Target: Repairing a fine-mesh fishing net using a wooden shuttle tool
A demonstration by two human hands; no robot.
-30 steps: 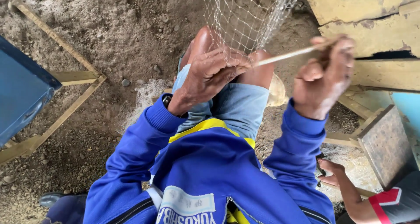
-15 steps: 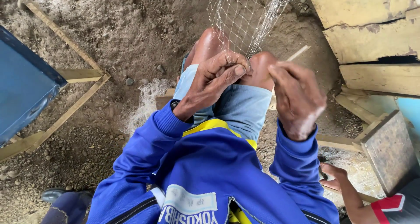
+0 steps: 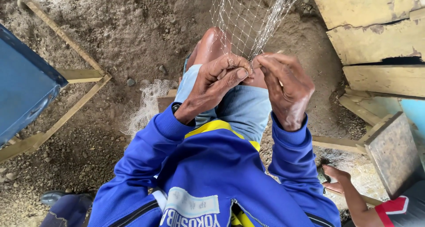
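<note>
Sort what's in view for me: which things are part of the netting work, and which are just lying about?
In use:
net, pinched at its lower edge
left hand
right hand
thin stick, mostly hidden behind the right hand

Lying about:
loose netting on the dirt
blue box
yellow planks
grey board

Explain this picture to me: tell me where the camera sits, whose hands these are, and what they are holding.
The camera sits on the person's head, looking down past a blue zip jacket to the knees. The left hand and right hand are that person's own. Both pinch the lower edge of a fine pale mesh net that stretches upward; each grip is closed on it. A thin pale stick shows behind the right hand. Below is bare gravelly earth with a loose heap of white netting and yellow wooden planks. Another person's hand shows at lower right.
</note>
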